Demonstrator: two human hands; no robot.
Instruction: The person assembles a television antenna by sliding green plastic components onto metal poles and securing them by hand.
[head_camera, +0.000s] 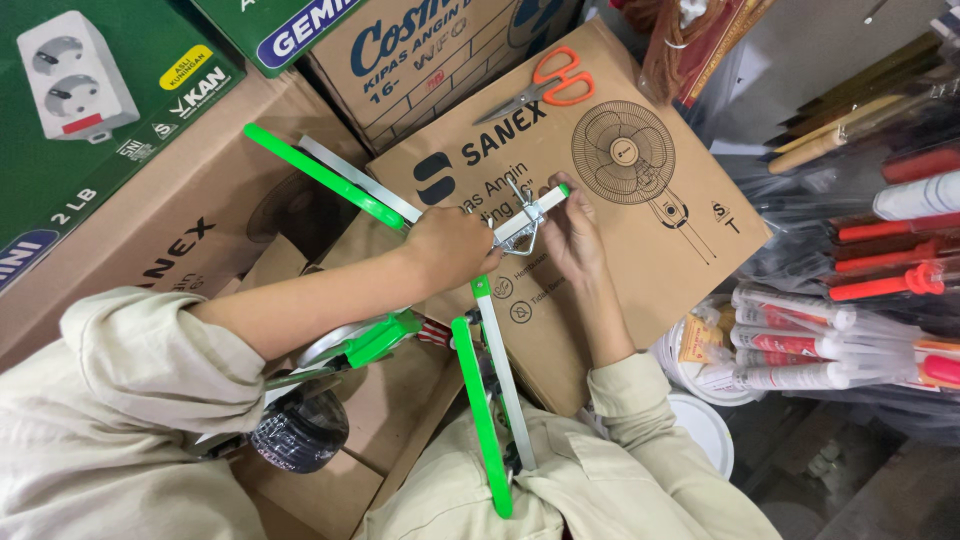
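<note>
My left hand (452, 247) grips the joint of a green and white metal frame (330, 180) whose bars spread out over a brown cardboard box (640, 240) printed with a fan drawing. My right hand (572, 232) holds the short white bar with a green tip (535, 212) and a small wire clip hanging under it. Two longer bars, one green (482, 415) and one white, run down toward my lap. Both sleeves are beige.
Orange-handled scissors (540, 88) lie on the box top. More cardboard boxes stack at left and rear, with a green socket box (90, 110). Sealant tubes (800, 335) and red-handled tools fill the right. White buckets (700, 425) stand below; a small black wheel (298, 430) sits lower left.
</note>
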